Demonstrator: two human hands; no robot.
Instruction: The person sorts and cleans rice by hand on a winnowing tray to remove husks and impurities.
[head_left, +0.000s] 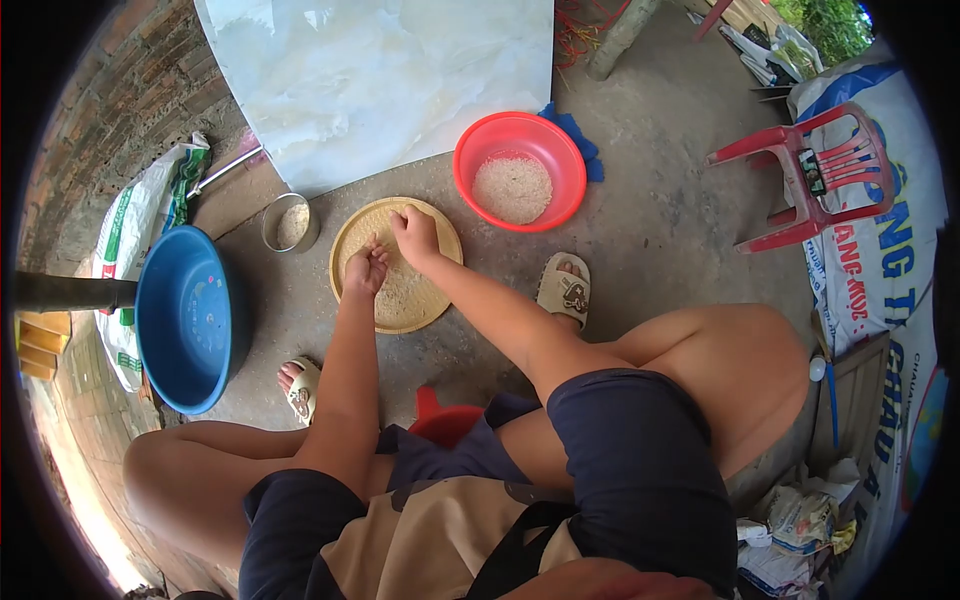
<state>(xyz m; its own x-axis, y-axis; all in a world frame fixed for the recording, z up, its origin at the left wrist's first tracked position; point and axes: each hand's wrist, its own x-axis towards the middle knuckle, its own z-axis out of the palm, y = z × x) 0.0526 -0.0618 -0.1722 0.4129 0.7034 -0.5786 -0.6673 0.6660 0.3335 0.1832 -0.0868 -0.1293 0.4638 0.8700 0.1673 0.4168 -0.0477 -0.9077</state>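
A round, shallow woven tray [440, 300] lies on the floor between my feet, with pale grains [400, 298] that look like rice spread over its lower part. Above its left half, my left hand [367, 268] is turned palm up, its fingers curled in. My right hand [416, 238] is over the upper right part of the tray, thumb and fingers drawn together. Whatever either hand holds is too small to make out. Just beyond the tray, to the right, a red plastic basin [570, 165] contains more of the pale grains [512, 188].
A metal pot [270, 232] with some grains stands left of the tray, near a large blue basin [190, 320]. A pale sheet [380, 80] covers the floor ahead. At right are a red plastic chair [850, 165] and big printed sacks [850, 270].
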